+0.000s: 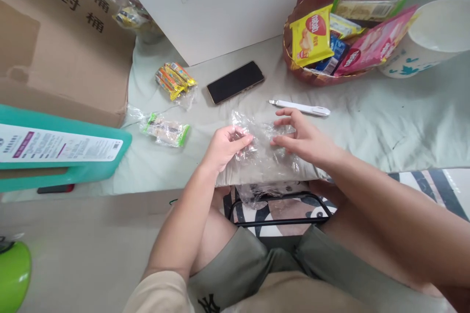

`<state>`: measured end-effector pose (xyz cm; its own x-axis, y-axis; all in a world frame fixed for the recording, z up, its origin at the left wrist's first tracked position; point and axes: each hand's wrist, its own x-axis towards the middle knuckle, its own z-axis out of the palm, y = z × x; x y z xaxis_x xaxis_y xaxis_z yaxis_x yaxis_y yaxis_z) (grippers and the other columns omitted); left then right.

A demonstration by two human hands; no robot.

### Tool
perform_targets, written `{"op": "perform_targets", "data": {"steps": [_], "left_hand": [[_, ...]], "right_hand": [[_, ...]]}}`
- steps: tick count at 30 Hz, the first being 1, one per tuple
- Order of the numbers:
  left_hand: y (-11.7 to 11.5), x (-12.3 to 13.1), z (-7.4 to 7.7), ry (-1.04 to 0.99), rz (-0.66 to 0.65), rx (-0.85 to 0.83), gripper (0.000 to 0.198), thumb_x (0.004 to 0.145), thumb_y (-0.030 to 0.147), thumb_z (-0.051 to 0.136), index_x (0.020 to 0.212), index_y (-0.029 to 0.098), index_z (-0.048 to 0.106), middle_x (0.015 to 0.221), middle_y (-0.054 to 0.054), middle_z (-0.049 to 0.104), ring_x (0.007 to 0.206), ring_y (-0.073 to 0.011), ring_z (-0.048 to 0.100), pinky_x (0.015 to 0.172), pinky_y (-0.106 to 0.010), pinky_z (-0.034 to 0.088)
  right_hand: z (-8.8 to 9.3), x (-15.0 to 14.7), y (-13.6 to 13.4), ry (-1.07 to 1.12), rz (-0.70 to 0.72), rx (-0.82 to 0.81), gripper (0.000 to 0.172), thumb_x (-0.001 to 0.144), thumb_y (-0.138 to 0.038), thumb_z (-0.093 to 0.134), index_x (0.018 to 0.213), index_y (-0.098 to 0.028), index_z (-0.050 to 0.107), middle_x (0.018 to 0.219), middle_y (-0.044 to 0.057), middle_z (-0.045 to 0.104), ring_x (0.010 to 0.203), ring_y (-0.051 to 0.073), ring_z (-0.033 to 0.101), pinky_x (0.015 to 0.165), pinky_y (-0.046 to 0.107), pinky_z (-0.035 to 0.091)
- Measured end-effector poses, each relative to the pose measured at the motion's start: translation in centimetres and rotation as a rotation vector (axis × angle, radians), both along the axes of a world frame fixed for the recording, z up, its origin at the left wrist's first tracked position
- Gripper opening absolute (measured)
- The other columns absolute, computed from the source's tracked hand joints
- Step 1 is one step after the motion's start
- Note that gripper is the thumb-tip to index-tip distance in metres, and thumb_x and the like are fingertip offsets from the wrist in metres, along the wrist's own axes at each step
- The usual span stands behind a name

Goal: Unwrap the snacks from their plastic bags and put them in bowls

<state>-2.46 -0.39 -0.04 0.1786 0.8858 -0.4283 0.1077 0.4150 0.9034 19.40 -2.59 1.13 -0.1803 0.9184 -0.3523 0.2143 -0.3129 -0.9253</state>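
1. We see the left grip (pixel 223 144) clenched on the bag (pixel 262 156). Thumb and fingers pinch the clear film at its upper left.
2. The right grip (pixel 304 139) is released, with fingers spread and tips touching the bag's upper right. We cannot tell whether the thumb nips the film.
3. The bag is clear and crumpled. It lies at the near edge of the table (pixel 367 122) between both grips, and its lower part hangs over the edge toward the lap. We cannot tell what is inside.
4. The pen (pixel 299 107) is white and lies flat just beyond the right grip, not touching it.
5. The phone (pixel 235 82) is dark and lies screen up beyond the bag, near the white board (pixel 220 5).
6. The basket (pixel 290 66) sits far right and is full of snack packs. A yellow pack (pixel 312 34) stands at its left, and a pink pack (pixel 374 44) leans over its right rim.
7. The cup (pixel 436 29) is white and sits just beside the basket on the right.
8. The snack bundle (pixel 175 79) is orange-yellow and lies left of the phone.
9. The green pack (pixel 165 130) lies left of the left grip, well apart.
10. The box (pixel 55 44) is cardboard and sits far left. A teal case (pixel 73 166) lies in front of it, label up.
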Motion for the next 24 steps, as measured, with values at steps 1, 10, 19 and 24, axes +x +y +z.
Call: {"op": "perform_targets", "data": {"steps": [1, 10, 19, 24], "left_hand": [[0.02, 0.04, -0.10, 0.017, -0.018, 0.011, 0.035, 0.061, 0.038, 0.088, 0.076, 0.016, 0.066, 0.067, 0.000, 0.068, 0.056, -0.0107, 0.061, 0.043, -0.020, 0.040], [-0.22, 0.58, -0.73, 0.154, -0.001, 0.097, 0.031, 0.069, 0.033, 0.082, 0.094, 0.018, 0.070, 0.075, -0.001, 0.075, 0.042, -0.0070, 0.052, 0.039, -0.021, 0.038], [-0.22, 0.35, -0.04, 0.013, -0.001, 0.181, 0.040, 0.072, 0.040, 0.078, 0.105, 0.021, 0.071, 0.091, -0.006, 0.080, 0.041, -0.0073, 0.055, 0.035, -0.020, 0.029], [0.38, 0.49, -0.13, 0.048, 0.008, 0.089, 0.038, 0.067, 0.041, 0.080, 0.094, 0.017, 0.070, 0.084, -0.007, 0.078, 0.047, -0.0084, 0.057, 0.038, -0.020, 0.031]], "right_hand": [[0.12, -0.03, 0.04, -0.012, 0.002, 0.011, 0.058, 0.076, -0.036, 0.068, 0.128, -0.025, 0.044, 0.133, 0.015, 0.056, 0.076, 0.020, 0.069, 0.053, 0.033, 0.054], [-0.50, 0.74, -0.24, -0.372, -0.022, 0.273, 0.039, 0.079, -0.030, 0.061, 0.117, -0.023, 0.053, 0.108, 0.009, 0.070, 0.068, 0.017, 0.064, 0.069, 0.038, 0.052], [-0.40, 0.57, 0.19, 0.056, -0.018, 0.079, 0.039, 0.078, -0.043, 0.068, 0.109, -0.022, 0.056, 0.091, 0.006, 0.069, 0.068, 0.017, 0.059, 0.057, 0.032, 0.047], [-0.10, 0.48, 0.59, -0.015, -0.069, 0.133, 0.015, 0.083, -0.037, 0.061, 0.079, -0.023, 0.055, 0.075, 0.002, 0.061, 0.067, 0.017, 0.056, 0.065, 0.034, 0.049]]}}
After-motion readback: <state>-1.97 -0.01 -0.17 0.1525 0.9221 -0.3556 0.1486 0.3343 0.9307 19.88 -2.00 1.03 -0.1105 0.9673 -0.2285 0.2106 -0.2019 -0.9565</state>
